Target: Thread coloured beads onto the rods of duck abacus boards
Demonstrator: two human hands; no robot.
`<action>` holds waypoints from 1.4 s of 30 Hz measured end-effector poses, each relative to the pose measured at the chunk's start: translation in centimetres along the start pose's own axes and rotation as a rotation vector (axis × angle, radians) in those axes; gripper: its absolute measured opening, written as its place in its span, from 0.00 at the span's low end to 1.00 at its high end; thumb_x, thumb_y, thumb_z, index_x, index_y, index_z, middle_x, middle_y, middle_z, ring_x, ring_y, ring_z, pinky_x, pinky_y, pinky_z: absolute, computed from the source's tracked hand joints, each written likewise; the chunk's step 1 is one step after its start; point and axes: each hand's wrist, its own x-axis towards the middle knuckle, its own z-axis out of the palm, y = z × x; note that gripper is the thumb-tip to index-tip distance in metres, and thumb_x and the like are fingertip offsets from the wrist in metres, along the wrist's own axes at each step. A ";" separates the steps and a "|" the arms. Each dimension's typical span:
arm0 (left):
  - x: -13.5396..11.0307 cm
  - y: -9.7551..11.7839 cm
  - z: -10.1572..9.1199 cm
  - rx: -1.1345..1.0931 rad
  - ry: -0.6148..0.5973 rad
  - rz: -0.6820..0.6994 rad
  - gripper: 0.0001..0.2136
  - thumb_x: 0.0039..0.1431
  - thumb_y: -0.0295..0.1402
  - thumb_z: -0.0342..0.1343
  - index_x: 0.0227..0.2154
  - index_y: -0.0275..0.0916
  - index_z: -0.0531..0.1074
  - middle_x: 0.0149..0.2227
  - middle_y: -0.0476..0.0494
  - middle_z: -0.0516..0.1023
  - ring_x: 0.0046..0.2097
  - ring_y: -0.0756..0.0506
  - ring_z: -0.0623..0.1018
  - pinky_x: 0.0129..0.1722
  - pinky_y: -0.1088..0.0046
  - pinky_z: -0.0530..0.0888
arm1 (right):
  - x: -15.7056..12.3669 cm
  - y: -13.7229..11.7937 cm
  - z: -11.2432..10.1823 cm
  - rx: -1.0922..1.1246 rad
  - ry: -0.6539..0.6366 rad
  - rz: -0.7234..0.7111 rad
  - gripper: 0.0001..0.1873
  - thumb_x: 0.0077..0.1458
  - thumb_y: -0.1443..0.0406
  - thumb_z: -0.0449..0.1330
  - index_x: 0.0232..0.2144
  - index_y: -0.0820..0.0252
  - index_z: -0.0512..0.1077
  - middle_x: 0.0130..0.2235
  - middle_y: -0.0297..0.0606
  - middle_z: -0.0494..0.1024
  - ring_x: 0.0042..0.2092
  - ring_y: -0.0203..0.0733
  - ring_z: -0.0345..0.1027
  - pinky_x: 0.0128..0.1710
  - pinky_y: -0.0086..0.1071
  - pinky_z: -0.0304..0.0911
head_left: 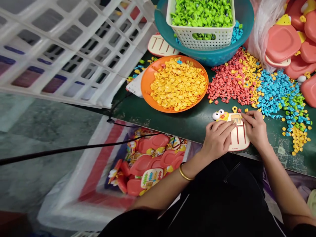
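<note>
A cream toy board (239, 138) with a yellow duck head (220, 115) lies at the front edge of the dark green table (182, 121). My left hand (217, 138) rests on the board's left side, fingers curled and pressing it down. My right hand (255, 128) sits on the board's right side and pinches a small piece at the board's top, too small to name. A gold bangle (184, 173) circles my left wrist.
An orange plate of yellow rings (176, 84), a teal basin (209, 54) holding a white basket of green rings (201, 19), and loose heaps of red (228, 84), blue (276, 90) and yellow rings lie behind the board. Pink toy shells (281, 42) sit right. A white crate (61, 49) stands left; a floor bag holds toys (148, 161).
</note>
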 end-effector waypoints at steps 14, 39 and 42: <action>-0.2 -0.5 0.2 -0.226 0.040 0.074 0.03 0.65 0.32 0.56 0.37 0.42 0.74 0.40 0.50 0.82 0.46 0.46 0.78 0.56 0.61 0.62 | -2.2 -0.2 -1.6 -0.139 0.041 -0.151 0.12 0.63 0.67 0.56 0.44 0.54 0.78 0.38 0.41 0.74 0.40 0.43 0.69 0.40 0.37 0.70; 0.5 -0.6 -0.1 -0.085 -0.210 0.134 0.18 0.67 0.39 0.51 0.58 0.48 0.69 0.59 0.43 0.73 0.61 0.38 0.68 0.61 0.54 0.55 | -1.2 0.3 -1.4 0.071 0.043 0.093 0.10 0.61 0.62 0.59 0.37 0.53 0.82 0.36 0.38 0.72 0.40 0.42 0.69 0.41 0.37 0.68; 0.7 -0.6 -0.1 -0.102 -0.158 0.114 0.16 0.66 0.39 0.52 0.54 0.44 0.71 0.54 0.42 0.77 0.57 0.39 0.72 0.60 0.55 0.57 | -1.9 0.3 -1.1 -0.005 0.031 0.001 0.12 0.63 0.64 0.57 0.41 0.52 0.81 0.37 0.39 0.72 0.39 0.41 0.68 0.40 0.37 0.68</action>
